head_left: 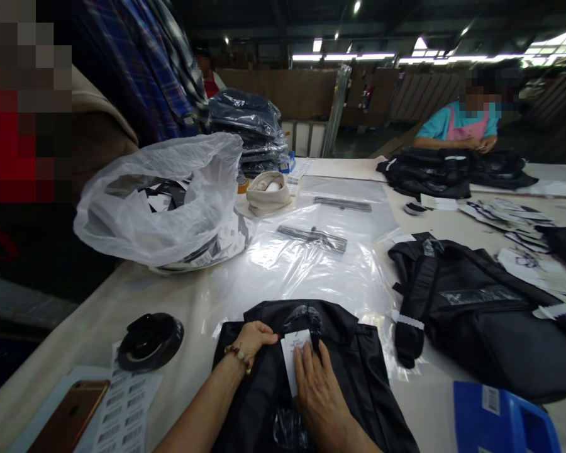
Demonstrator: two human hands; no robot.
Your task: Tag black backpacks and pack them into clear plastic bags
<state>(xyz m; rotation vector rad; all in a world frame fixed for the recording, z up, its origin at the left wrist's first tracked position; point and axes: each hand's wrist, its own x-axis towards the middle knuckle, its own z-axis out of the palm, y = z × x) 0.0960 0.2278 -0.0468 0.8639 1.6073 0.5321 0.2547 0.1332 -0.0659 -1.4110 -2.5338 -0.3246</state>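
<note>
Head view looks down on a black folded garment (339,377) lying at the near edge of the pale bench (122,296), its collar end resting on a spread of clear plastic bags (311,258). A small white paper tag (293,350) sits on the collar. The left hand (252,340) has its fingers curled shut at the collar beside the tag, seemingly pinching the fabric. The right hand (318,393) lies flat, fingers straight and close together, pressing the tag's lower right part.

Left of the garment are a round black disc-shaped object (149,340), a sheet of barcode stickers (127,402) and a gold phone (70,415) on top of it. Farther back a crumpled white plastic sack (170,201) of tags blocks the left side. On the right, just beside the bags, lies a second black garment (476,314), and a blue plastic box (500,418) stands at the near right corner. Open bench remains between the disc and the garment. Print on the tag and stickers is too small to read. A person in a teal top (457,123) works at the far end.
</note>
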